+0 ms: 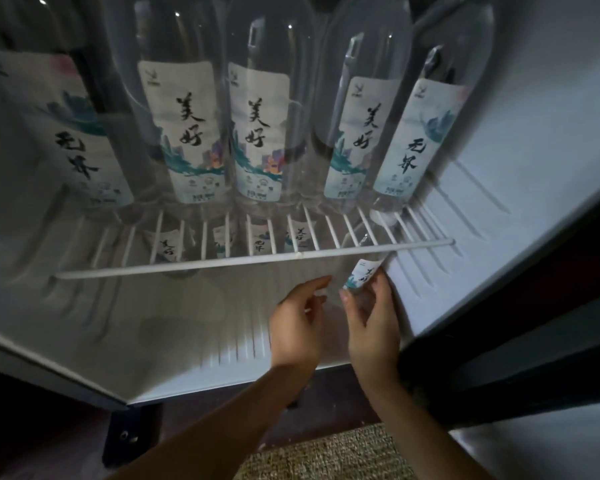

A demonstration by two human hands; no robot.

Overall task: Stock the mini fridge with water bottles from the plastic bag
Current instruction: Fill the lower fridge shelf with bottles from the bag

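One bottle [362, 276] is gripped by the right hand [373, 329]; left hand [297, 327] relaxed.

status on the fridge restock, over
Right grip holds water bottle under wire shelf, near right wall. Left grip open beside it. Five bottles stand on shelf; front bar close over held bottle.

mini fridge [534, 150] | wire shelf [253, 259]: five water bottles [260, 133] upright in a row, left edge to right edge | under shelf, rear: further bottles [257, 244] | lower compartment, front right, near right wall: held bottle [362, 275] in right hand [371, 323]; left hand [298, 327] just left | floor before fridge: woven mat [326, 455]
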